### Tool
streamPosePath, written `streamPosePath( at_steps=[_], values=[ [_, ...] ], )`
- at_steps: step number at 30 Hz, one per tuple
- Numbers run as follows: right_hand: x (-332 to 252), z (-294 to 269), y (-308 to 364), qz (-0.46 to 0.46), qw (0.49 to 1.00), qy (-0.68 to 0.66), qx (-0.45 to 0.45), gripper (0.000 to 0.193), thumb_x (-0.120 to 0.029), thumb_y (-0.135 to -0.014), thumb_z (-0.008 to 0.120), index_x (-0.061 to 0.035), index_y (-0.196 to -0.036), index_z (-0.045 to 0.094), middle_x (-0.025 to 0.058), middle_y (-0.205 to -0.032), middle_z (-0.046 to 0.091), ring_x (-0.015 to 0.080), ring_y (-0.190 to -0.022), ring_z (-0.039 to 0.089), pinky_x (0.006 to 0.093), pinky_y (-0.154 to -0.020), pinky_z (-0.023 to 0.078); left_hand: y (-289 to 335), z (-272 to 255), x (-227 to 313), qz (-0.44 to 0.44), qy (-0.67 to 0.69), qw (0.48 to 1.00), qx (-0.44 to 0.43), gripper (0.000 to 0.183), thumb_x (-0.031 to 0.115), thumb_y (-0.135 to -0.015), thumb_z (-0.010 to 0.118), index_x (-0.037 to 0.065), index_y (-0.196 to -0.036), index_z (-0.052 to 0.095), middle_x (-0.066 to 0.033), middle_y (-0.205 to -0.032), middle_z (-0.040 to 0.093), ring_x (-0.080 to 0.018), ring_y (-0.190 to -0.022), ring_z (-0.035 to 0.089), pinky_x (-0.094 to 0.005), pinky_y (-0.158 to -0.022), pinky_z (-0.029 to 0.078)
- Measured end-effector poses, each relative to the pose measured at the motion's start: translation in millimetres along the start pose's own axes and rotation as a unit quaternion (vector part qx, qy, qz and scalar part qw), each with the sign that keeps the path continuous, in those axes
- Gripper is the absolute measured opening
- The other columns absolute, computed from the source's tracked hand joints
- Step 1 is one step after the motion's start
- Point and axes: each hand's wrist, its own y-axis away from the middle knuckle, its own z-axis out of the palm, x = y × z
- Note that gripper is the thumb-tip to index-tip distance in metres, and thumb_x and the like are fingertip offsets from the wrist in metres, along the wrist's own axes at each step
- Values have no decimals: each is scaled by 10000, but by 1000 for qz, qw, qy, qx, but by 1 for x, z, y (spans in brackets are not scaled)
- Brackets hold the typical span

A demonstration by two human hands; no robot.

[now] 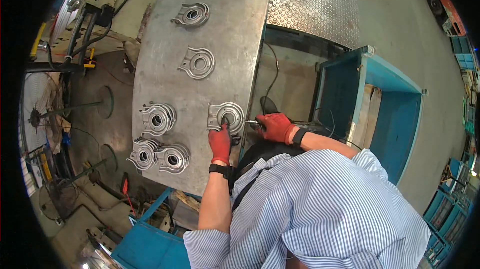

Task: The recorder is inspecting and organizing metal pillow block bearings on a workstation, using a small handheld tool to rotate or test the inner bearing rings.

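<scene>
On the metal table (165,76), a flat grey metal bracket (233,109) with a ring-shaped centre lies near the right edge. My left hand (220,145), in a red glove with dark fingertips, grips this bracket at its ring, thumb and fingers closed on it. To its right, my right hand (275,127), also in a red glove, is closed round a slim hand tool (253,121). The tool's thin metal tip points left and reaches the bracket's right rim; most of its body is hidden in the glove.
Left of my hands sit several stacked brackets (157,119). Single-looking brackets lie farther up, one in mid-table (198,63) and another toward the far end (192,15). A blue metal bin (395,76) stands to the right, a blue crate (150,244) at lower left.
</scene>
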Motion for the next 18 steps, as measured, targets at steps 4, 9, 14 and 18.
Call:
streamPosePath(
  at_steps=[4, 9, 14, 18],
  values=[
    [-1, -7, 0, 3, 1000, 19, -10, 336, -308, -800, 618, -62, -1027, 583, 196, -799, 636, 385, -770, 620, 478, -669, 486, -4, -3, 3, -43, -51, 997, -39, 328, 285, -864, 617, -34, -933, 647, -238, -875, 654, -405, -820, 609, -436, -704, 446],
    [-1, -2, 1, 24, 1000, -5, -7, 356, -340, -808, 609, -65, -1033, 580, 208, -825, 642, 392, -789, 622, 487, -684, 483, 0, -8, 14, -37, -50, 997, -39, 314, 276, -863, 613, -26, -939, 654, -232, -896, 658, -411, -854, 607, -437, -727, 449],
    [2, 1, 2, 18, 1000, -5, 8, 366, -345, -815, 604, -69, -1055, 580, 210, -864, 647, 390, -814, 623, 480, -707, 486, -1, -6, 9, 7, -15, 1000, -9, 283, 244, -862, 608, -23, -944, 657, -221, -893, 665, -397, -850, 619, -426, -724, 457],
    [5, -3, 3, 13, 1000, -21, -11, 353, -343, -826, 596, -73, -1053, 583, 204, -866, 648, 390, -820, 621, 480, -709, 486, 1, -9, 23, -27, -10, 999, -26, 247, 212, -859, 603, -9, -951, 661, -209, -904, 671, -384, -860, 630, -416, -724, 463]
  ],
)
